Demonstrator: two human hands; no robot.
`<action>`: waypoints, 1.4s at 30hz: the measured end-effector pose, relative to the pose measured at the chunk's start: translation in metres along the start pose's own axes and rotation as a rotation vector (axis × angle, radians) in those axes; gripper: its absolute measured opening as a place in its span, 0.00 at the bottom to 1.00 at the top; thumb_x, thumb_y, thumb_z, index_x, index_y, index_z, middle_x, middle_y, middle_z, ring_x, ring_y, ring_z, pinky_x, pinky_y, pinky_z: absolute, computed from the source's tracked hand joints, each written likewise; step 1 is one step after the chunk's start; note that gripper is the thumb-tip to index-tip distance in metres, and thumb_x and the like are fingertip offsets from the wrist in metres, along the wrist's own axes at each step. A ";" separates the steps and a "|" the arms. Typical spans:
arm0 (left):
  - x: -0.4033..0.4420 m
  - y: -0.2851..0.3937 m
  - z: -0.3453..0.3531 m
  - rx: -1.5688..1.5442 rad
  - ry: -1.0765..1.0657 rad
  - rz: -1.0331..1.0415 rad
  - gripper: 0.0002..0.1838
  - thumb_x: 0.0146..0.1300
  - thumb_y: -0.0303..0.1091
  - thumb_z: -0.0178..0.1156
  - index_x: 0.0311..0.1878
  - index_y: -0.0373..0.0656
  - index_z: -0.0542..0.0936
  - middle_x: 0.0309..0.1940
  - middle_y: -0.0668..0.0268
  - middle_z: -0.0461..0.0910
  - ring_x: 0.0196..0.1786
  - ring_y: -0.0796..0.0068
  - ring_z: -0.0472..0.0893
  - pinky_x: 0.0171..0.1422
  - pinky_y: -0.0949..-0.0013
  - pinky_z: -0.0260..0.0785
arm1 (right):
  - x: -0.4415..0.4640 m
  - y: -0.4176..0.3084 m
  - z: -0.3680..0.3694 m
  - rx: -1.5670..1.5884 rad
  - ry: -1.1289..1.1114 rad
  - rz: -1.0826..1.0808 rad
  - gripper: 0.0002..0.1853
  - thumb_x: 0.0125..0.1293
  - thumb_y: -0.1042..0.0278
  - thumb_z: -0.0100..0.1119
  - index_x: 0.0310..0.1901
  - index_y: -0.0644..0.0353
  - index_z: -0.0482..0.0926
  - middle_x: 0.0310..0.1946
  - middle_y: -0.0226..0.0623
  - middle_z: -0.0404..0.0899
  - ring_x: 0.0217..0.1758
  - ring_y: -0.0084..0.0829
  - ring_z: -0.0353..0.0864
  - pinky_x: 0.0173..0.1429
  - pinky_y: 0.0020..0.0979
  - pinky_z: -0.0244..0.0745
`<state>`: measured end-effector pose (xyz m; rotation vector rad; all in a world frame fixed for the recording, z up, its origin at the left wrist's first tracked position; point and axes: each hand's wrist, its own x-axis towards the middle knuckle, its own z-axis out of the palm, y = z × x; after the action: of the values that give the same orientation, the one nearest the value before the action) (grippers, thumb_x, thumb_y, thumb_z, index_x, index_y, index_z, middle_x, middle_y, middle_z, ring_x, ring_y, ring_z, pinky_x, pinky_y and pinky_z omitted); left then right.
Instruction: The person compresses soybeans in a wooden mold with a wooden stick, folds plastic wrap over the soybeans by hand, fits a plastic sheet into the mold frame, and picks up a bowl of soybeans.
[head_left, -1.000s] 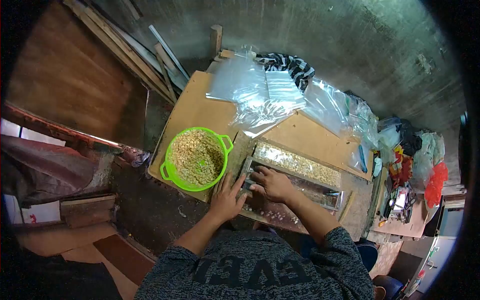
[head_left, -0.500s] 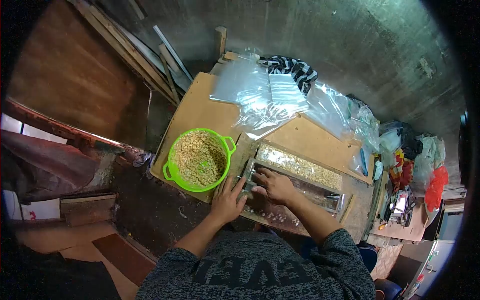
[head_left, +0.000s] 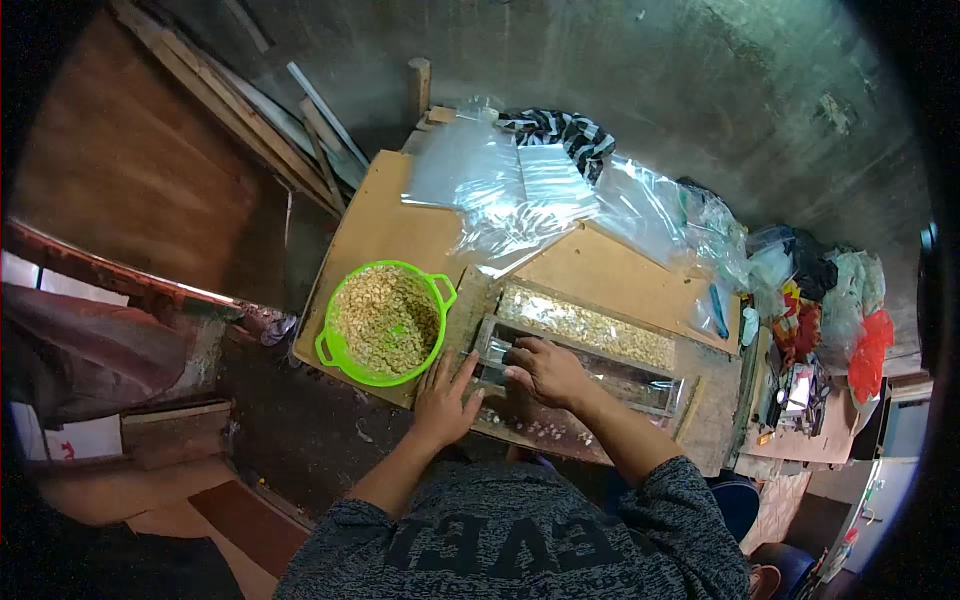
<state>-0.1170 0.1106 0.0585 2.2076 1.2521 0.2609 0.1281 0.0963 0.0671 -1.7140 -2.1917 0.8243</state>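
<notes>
My left hand (head_left: 443, 404) lies with its fingers stretched out and thumb apart, by the left end of a long rectangular frame (head_left: 640, 397), close to the green basket. Over the frame, near its left part, is my right hand (head_left: 552, 373), its fingers bent inward and the tips low in the frame. Whatever those fingers hold, if anything, is hidden. Clear plastic shows inside the frame. Just behind it is a long strip of pale chopped pieces (head_left: 590, 328), shiny on top. The bright green basket (head_left: 447, 292) holds many similar pale pieces (head_left: 385, 315).
Clear plastic bags (head_left: 540, 185) are piled at the back of the table, with a black-and-white striped cloth (head_left: 565, 132) behind. A blue tool-like item (head_left: 718, 310) lies at the right. White crumbs (head_left: 550, 431) are scattered along the front edge. A red bag (head_left: 872, 343) hangs further right.
The view has shifted slightly, so the table and basket appear further left. My right hand's fingers look more curled; my left hand stays flat beside the frame.
</notes>
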 end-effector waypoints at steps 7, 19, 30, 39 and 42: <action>-0.004 0.007 -0.003 -0.003 0.016 0.007 0.34 0.70 0.46 0.57 0.77 0.46 0.65 0.71 0.37 0.64 0.73 0.35 0.64 0.77 0.42 0.55 | -0.057 0.019 -0.013 -0.001 0.133 0.253 0.20 0.75 0.49 0.50 0.46 0.56 0.85 0.44 0.44 0.84 0.50 0.48 0.81 0.53 0.47 0.76; 0.031 0.087 0.000 -0.016 0.053 0.443 0.29 0.65 0.46 0.63 0.67 0.44 0.77 0.59 0.55 0.76 0.64 0.50 0.73 0.69 0.50 0.60 | -0.128 0.044 -0.006 0.021 0.324 0.521 0.21 0.75 0.50 0.53 0.53 0.58 0.84 0.50 0.48 0.83 0.54 0.50 0.79 0.59 0.50 0.71; 0.050 0.055 0.020 0.158 -0.113 0.436 0.15 0.65 0.35 0.63 0.55 0.48 0.84 0.57 0.61 0.81 0.61 0.57 0.78 0.65 0.51 0.66 | -0.191 0.049 -0.023 -0.085 0.469 0.316 0.22 0.58 0.61 0.70 0.53 0.59 0.83 0.56 0.45 0.81 0.57 0.49 0.80 0.61 0.45 0.74; 0.050 0.072 -0.014 0.147 -0.191 0.465 0.21 0.69 0.47 0.61 0.59 0.48 0.83 0.64 0.57 0.77 0.68 0.53 0.74 0.69 0.50 0.65 | -0.210 0.061 -0.007 -0.150 0.486 0.313 0.18 0.59 0.65 0.66 0.52 0.53 0.83 0.53 0.36 0.83 0.56 0.41 0.80 0.60 0.44 0.72; 0.068 0.084 -0.008 0.066 -0.281 0.513 0.26 0.70 0.54 0.59 0.63 0.49 0.81 0.69 0.54 0.74 0.72 0.50 0.70 0.73 0.49 0.63 | -0.210 0.050 -0.017 -0.171 0.461 0.316 0.17 0.61 0.63 0.69 0.52 0.54 0.83 0.51 0.38 0.82 0.56 0.43 0.80 0.61 0.43 0.71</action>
<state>-0.0237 0.1375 0.1054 2.4889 0.5409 0.0989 0.2368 -0.0898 0.0845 -2.1136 -1.7503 0.2591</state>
